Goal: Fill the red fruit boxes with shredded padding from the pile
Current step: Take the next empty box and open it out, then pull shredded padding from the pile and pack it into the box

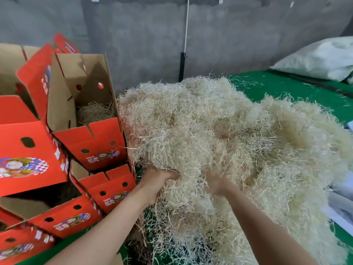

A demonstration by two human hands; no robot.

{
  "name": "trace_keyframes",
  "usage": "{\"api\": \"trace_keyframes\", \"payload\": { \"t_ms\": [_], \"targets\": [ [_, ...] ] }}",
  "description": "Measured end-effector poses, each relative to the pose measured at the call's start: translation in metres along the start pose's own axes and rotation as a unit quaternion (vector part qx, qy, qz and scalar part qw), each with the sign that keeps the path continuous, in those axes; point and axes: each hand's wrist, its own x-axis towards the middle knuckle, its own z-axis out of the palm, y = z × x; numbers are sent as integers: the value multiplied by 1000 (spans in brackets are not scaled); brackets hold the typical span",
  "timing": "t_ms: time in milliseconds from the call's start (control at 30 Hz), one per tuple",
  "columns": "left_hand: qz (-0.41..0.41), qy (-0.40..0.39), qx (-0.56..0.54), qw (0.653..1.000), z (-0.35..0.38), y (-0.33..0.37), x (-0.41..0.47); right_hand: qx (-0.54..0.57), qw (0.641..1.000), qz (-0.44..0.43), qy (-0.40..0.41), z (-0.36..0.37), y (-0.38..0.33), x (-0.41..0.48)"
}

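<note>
A big pile of pale shredded padding [219, 131] covers the green table. My left hand [156, 183] grips a clump at the pile's near left edge, fingers buried in the strands. My right hand [216, 183] is pushed into the same clump just to the right, fingers hidden by padding. Several red fruit boxes stand stacked on the left. The upper open box [91, 144] holds some padding at its bottom. A lower open box [65, 215] shows a dark inside.
The green table [286, 88] runs back to a grey wall. A white sack [322, 58] lies at the far right. Pale sheets or bags [342, 205] lie at the right edge. More red boxes [23, 150] crowd the left side.
</note>
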Motion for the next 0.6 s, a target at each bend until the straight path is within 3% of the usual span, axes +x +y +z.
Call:
{"api": "trace_keyframes", "payload": {
  "t_ms": [33, 233, 300, 367, 433, 500, 600],
  "targets": [
    [6, 15, 4, 1000, -1, 0, 1, -7, 1000, -2, -18, 9, 8, -2],
    [45, 113, 19, 992, -19, -4, 14, 219, 975, -2, -43, 20, 27, -23],
    [79, 120, 65, 987, -21, -7, 12, 149, 984, -23, -91, 24, 31, -26],
    [139, 85, 187, 969, -19, -14, 9, 131, 990, -57, -7, 27, 28, -19],
    [175, 51, 286, 941, -15, -26, 4, 221, 954, -93, 180, 28, 5, -18],
    [133, 28, 286, 949, -8, -28, -4, 328, 892, -86, 300, 29, -16, -16],
    [19, -28, 190, 981, -2, -23, -18, 346, 875, -92, 327, 33, -37, -8]
  ]
}}
